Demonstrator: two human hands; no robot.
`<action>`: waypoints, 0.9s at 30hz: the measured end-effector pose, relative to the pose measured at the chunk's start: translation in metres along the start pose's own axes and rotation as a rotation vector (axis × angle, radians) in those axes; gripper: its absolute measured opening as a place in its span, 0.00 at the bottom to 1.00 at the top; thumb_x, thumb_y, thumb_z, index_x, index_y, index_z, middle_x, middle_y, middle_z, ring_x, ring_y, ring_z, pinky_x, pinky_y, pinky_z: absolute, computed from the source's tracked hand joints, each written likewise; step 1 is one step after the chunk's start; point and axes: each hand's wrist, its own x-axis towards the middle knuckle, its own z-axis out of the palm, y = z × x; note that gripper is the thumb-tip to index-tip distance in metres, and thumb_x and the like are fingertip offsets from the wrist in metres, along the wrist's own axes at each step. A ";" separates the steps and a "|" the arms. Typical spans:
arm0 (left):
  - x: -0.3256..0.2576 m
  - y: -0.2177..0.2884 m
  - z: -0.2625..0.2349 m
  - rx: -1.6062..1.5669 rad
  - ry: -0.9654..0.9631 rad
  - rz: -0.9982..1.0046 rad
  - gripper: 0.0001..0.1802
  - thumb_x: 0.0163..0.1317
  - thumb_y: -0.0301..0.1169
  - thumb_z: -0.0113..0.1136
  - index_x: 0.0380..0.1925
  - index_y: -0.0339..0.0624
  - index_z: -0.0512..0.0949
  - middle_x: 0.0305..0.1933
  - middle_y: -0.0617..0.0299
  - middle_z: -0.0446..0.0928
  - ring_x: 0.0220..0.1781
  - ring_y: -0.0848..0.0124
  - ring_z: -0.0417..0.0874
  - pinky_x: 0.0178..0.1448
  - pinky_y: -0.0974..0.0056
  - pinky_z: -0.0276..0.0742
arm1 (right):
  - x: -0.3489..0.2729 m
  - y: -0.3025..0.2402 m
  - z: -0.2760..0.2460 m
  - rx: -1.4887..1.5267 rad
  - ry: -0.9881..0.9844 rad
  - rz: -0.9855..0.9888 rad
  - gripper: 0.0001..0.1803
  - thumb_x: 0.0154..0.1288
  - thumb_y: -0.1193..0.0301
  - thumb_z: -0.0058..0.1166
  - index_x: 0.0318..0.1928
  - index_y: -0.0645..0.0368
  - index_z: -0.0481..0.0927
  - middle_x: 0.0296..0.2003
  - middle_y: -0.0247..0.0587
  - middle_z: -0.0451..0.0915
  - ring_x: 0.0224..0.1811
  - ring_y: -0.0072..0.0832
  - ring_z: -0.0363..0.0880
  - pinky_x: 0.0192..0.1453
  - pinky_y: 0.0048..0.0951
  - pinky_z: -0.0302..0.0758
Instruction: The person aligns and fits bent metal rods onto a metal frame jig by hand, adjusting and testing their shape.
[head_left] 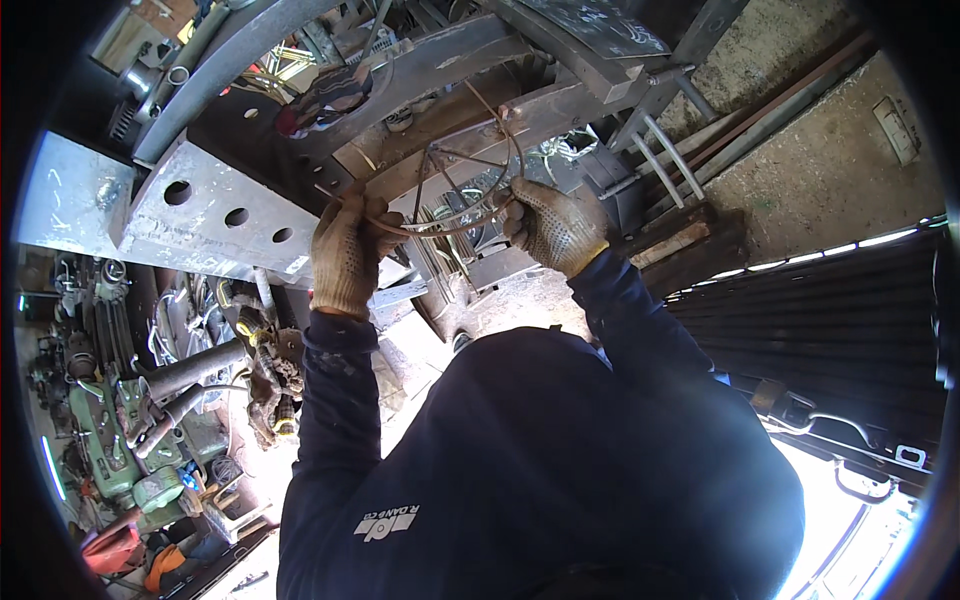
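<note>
Your left hand [343,255], in a tan knit glove with a dotted grip surface, has its fingers curled shut around one end portion of a thin, brown, curved metal rod [430,235]. Your right hand [560,232], gloved alike, has thumb and fingers closed on what appears to be the same rod; the exact contact is partly hidden by the glove.

The rod is held in front of your chest, bowing toward you between the two hands and rising beyond the right one into a loop. The wide two-point hold probably steadies the curve and keeps it from twisting; the gloves likely guard against rough metal.

Behind the rod runs a long, brownish-grey steel beam [565,112]. Thin, dark, straight rods [421,185] overlap the loop in view; whether they are joined to it cannot be told. Left of your left hand lies a grey steel plate with round holes [205,238], apart from the rod. A green metal machine [95,440] stands farther off, at lower left, apparently outside your working space.
</note>
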 end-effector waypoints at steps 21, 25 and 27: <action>0.077 0.018 -0.030 0.168 0.068 -0.085 0.18 0.70 0.29 0.51 0.56 0.30 0.72 0.36 0.60 0.76 0.29 0.72 0.79 0.26 0.70 0.74 | 0.010 0.013 0.024 0.106 0.024 -0.037 0.12 0.74 0.64 0.53 0.41 0.62 0.78 0.28 0.35 0.78 0.28 0.23 0.80 0.35 0.27 0.83; 0.084 0.020 -0.053 0.263 -0.046 -0.070 0.18 0.70 0.30 0.52 0.56 0.31 0.74 0.42 0.57 0.79 0.34 0.70 0.81 0.31 0.68 0.78 | 0.018 0.021 0.028 0.134 0.100 -0.037 0.15 0.75 0.59 0.51 0.43 0.61 0.76 0.27 0.36 0.76 0.27 0.29 0.78 0.32 0.31 0.82; 0.084 0.019 -0.055 0.217 -0.093 -0.116 0.18 0.70 0.30 0.53 0.55 0.31 0.74 0.45 0.56 0.80 0.36 0.69 0.82 0.34 0.67 0.80 | 0.013 0.019 0.028 0.082 0.115 -0.012 0.16 0.74 0.58 0.52 0.42 0.60 0.76 0.27 0.35 0.76 0.28 0.30 0.78 0.33 0.33 0.83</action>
